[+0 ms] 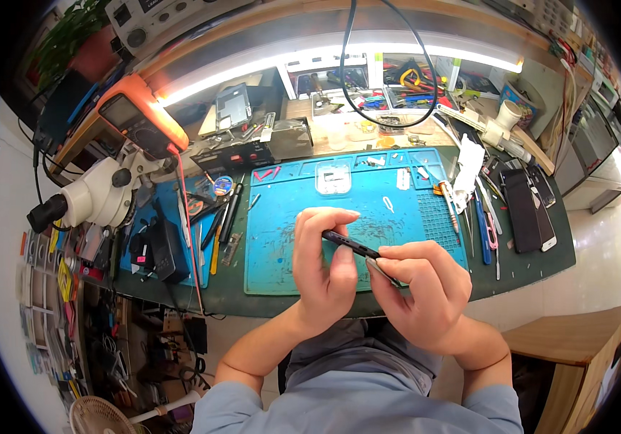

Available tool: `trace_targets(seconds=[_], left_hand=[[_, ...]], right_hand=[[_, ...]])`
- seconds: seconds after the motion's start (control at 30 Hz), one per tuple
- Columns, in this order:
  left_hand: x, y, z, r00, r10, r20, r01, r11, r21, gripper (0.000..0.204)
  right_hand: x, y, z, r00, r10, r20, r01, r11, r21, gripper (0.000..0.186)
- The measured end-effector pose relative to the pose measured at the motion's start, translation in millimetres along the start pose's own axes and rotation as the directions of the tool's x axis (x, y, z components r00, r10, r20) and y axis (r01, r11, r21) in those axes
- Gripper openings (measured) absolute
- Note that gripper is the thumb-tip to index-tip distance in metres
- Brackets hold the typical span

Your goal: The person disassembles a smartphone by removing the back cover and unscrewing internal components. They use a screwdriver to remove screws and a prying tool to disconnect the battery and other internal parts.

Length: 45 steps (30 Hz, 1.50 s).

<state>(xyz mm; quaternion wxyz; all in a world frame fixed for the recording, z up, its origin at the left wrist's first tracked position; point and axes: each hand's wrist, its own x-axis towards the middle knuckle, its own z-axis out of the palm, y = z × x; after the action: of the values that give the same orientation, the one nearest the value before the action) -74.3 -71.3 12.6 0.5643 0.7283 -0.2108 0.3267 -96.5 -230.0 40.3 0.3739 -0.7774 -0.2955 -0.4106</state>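
Note:
Edge-on above the work mat's front part, a dark smartphone (351, 244) is held between my two hands. My left hand (323, 260) is closed on its left end, with the thumb below and the index finger curled over the top. My right hand (423, 286) pinches the right end between thumb and fingers. A thin, dark, shiny edge (389, 274) shows below the phone beside my right thumb; I cannot tell whether it is part of the phone or separate. Beneath lies the blue repair mat (281, 239), with a small clear box (333, 178) near its back.
A microscope (97, 192) and an orange multimeter (144, 116) stand at the left. Tweezers, a blue-handled tool (483, 235) and dark phone screens (524, 210) lie at the right. A black cable loop (389, 124) hangs over the back. A fan (100, 417) is at lower left.

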Motion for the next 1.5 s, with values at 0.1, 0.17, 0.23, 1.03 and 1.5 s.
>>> trace_targets(seconds=[0.1, 0.17, 0.23, 1.03, 1.5], left_hand=[[0.9, 2.4, -1.7, 0.999, -0.046, -0.022, 0.045, 0.999, -0.028, 0.027], [-2.3, 0.8, -3.7, 0.996, -0.078, -0.034, 0.075, 0.995, -0.072, 0.023], [-0.3, 2.2, -5.9, 0.997, -0.076, -0.020, 0.075, 0.996, -0.057, 0.022], [34.5, -8.0, -6.3, 0.802, 0.539, 0.260, -0.580, 0.807, 0.115, 0.027], [-1.4, -57.8, 10.9, 0.882, 0.268, 0.387, -0.347, 0.926, 0.149, 0.114]], right_hand=[[0.7, -0.9, 2.3, 1.000, -0.019, -0.001, 0.019, 1.000, -0.008, 0.025], [-1.4, -2.8, 4.3, 1.000, -0.030, -0.008, 0.029, 1.000, -0.007, 0.025], [-2.0, -4.3, 5.4, 0.999, -0.039, -0.015, 0.038, 0.999, -0.032, 0.024], [-1.2, 103.4, 15.7, 0.840, 0.432, 0.330, -0.409, 0.902, -0.140, 0.024], [9.4, 46.2, 59.7, 0.076, 0.611, 0.788, -0.914, -0.274, 0.301, 0.067]])
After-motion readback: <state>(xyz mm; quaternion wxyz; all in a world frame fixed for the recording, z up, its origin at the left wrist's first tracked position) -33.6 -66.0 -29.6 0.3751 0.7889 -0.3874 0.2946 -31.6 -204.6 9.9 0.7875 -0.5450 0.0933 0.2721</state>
